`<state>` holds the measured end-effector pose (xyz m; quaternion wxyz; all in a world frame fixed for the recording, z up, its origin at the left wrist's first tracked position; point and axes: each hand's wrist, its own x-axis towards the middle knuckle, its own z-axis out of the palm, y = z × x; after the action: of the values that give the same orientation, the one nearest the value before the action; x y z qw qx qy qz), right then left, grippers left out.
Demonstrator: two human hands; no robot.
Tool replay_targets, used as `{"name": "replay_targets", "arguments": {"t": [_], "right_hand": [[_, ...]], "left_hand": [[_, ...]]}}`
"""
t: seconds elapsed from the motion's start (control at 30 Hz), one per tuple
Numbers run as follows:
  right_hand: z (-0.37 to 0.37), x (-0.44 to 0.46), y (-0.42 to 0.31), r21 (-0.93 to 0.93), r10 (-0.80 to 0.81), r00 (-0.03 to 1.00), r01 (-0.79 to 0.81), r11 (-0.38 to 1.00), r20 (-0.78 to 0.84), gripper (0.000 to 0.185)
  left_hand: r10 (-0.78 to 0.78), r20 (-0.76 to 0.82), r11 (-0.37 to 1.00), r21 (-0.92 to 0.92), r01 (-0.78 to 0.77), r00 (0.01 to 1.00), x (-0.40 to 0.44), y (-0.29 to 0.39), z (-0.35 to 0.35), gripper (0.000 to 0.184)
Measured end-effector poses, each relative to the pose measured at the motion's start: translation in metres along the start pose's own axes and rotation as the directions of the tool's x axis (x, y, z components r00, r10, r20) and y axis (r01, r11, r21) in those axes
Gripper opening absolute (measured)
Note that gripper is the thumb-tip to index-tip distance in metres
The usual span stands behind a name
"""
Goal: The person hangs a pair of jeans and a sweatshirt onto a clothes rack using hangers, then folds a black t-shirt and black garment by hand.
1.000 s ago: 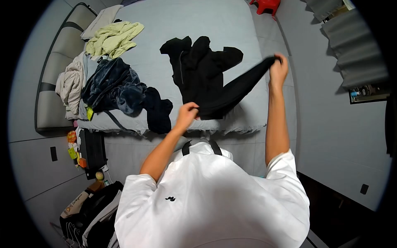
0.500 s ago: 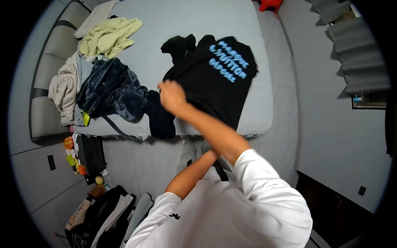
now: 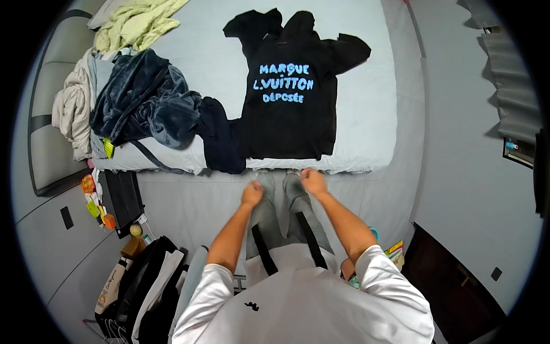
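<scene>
A black hoodie (image 3: 289, 129) with light-blue lettering lies spread on the bed, hood at the far end, hem near the front edge. Both sleeves stick out sideways. My left hand (image 3: 252, 194) hovers over my lower legs with its fingers curled in, somewhat blurred. Just short of the bed edge, my right hand (image 3: 313, 182) is curled closed below the hem, apart from the cloth. Neither hand shows anything held. A dark navy garment (image 3: 222, 137) touches the hoodie's left side and hangs slightly over the edge.
On the bed's left side are a crumpled blue-grey plush blanket (image 3: 143, 97), a beige quilt (image 3: 73, 112) and pale-green cloth (image 3: 140, 23). The bed (image 3: 366, 114) has a light sheet. A black bedside unit (image 3: 121, 200) stands left, with bags and clothes (image 3: 146, 286) nearer me.
The hoodie, skewed before, now lies straight with its lettering level. My right hand has left its left side and drawn back toward me; my left hand has come into view.
</scene>
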<state>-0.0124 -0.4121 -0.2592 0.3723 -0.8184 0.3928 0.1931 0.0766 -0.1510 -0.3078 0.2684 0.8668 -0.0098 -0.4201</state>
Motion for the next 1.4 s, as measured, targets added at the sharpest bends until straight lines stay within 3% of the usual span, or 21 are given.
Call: {"name": "replay_targets", "arguments": {"t": [0.03,0.1,0.2,0.23,0.33,0.43,0.47,0.57,0.6,0.63,0.7,0.77,0.83,0.87,0.93,1.03,1.1,1.13,1.2,1.3,1.4], "right_hand": [[-0.015,0.012,0.017,0.005,0.076,0.997,-0.076,0.997,0.002,0.020],[-0.028,0.035,0.050,-0.004,0.132,0.989,-0.133,0.991,-0.064,0.019],[-0.022,0.083,0.094,0.253,0.248,0.967,-0.228,0.940,-0.051,0.040],[-0.021,0.091,0.086,0.386,0.286,0.958,-0.261,0.885,-0.009,0.048],[-0.008,0.116,0.067,0.718,0.353,0.913,-0.383,0.580,0.202,0.079],[0.021,0.129,0.052,0.784,0.484,0.850,-0.441,0.438,0.207,0.069],[0.029,0.133,0.052,0.808,0.498,0.853,-0.400,0.433,0.155,0.043],[0.037,0.125,0.061,0.699,0.547,0.808,-0.520,0.491,0.217,0.022],[0.047,0.123,0.076,0.602,0.495,0.856,-0.475,0.642,0.148,0.025],[0.054,0.116,0.086,0.484,0.424,0.902,-0.409,0.774,0.085,0.030],[0.025,0.072,0.063,0.414,0.265,0.963,-0.262,0.872,0.049,0.025],[0.012,0.036,0.077,0.272,0.117,0.985,-0.149,0.951,0.129,0.022],[-0.035,-0.014,0.069,0.172,0.131,0.936,-0.195,0.966,0.327,0.022],[-0.065,-0.040,0.054,0.258,0.121,0.918,-0.230,0.938,0.379,0.022],[-0.130,-0.087,0.018,0.564,0.046,0.921,-0.275,0.778,0.386,0.023],[-0.197,-0.123,-0.016,0.967,-0.034,0.981,-0.182,0.179,0.191,0.032],[-0.222,-0.117,-0.033,0.997,-0.069,0.997,-0.049,-0.063,0.045,0.036],[-0.227,-0.103,-0.043,0.994,-0.068,0.998,-0.019,-0.106,0.012,0.033],[-0.239,-0.071,-0.067,0.994,-0.054,0.998,0.020,-0.106,-0.025,0.022],[-0.279,-0.041,-0.124,0.994,-0.079,0.991,0.101,-0.037,-0.104,0.019],[-0.327,-0.019,-0.161,0.965,-0.183,0.948,0.255,-0.059,-0.262,0.022]], "left_hand": [[0.031,-0.094,0.997,0.073,-0.024,0.995,0.024,-0.017,-0.002,0.028],[0.026,-0.075,0.999,-0.028,-0.028,0.997,0.051,-0.001,-0.040,0.038],[-0.015,-0.198,0.984,-0.176,-0.021,0.980,0.100,-0.012,-0.047,0.053],[-0.028,-0.259,0.976,-0.215,-0.030,0.966,0.113,-0.009,-0.049,0.058],[-0.199,-0.153,0.904,-0.409,0.121,0.968,0.136,0.012,-0.053,0.072],[-0.295,-0.133,0.908,-0.348,0.234,0.946,0.164,0.014,-0.040,0.062],[-0.283,-0.162,0.923,-0.315,0.223,0.945,0.173,0.011,-0.038,0.042],[-0.240,-0.270,0.904,-0.412,0.113,0.933,0.188,-0.017,-0.009,0.038],[-0.279,-0.168,0.805,-0.578,0.135,0.946,0.178,-0.010,-0.009,0.029],[-0.268,-0.209,0.798,-0.595,0.095,0.940,0.169,-0.011,-0.001,0.021],[-0.320,-0.107,0.731,-0.660,0.173,0.942,0.124,0.010,-0.013,0.010],[-0.344,-0.052,0.683,-0.699,0.212,0.938,0.080,0.016,-0.023,0.019],[-0.209,0.046,0.713,-0.676,0.184,0.977,0.023,0.021,-0.048,0.028],[-0.259,0.090,0.662,-0.708,0.245,0.962,-0.014,0.042,-0.070,0.031],[-0.106,0.070,0.567,-0.815,0.118,0.992,-0.064,0.054,-0.103,0.041],[0.052,-0.074,0.163,-0.983,-0.082,0.996,-0.142,0.119,-0.167,0.047],[0.072,-0.194,0.164,-0.965,-0.203,0.978,-0.157,0.145,-0.194,0.052],[0.101,-0.247,0.171,-0.950,-0.261,0.964,-0.145,0.147,-0.197,0.058],[0.056,-0.156,0.146,-0.976,-0.162,0.986,-0.125,0.179,-0.214,0.055],[0.142,-0.109,0.203,-0.970,-0.137,0.984,-0.076,0.219,-0.245,0.019],[0.219,-0.273,0.233,-0.918,-0.322,0.937,-0.082,0.289,-0.292,0.015]]}}
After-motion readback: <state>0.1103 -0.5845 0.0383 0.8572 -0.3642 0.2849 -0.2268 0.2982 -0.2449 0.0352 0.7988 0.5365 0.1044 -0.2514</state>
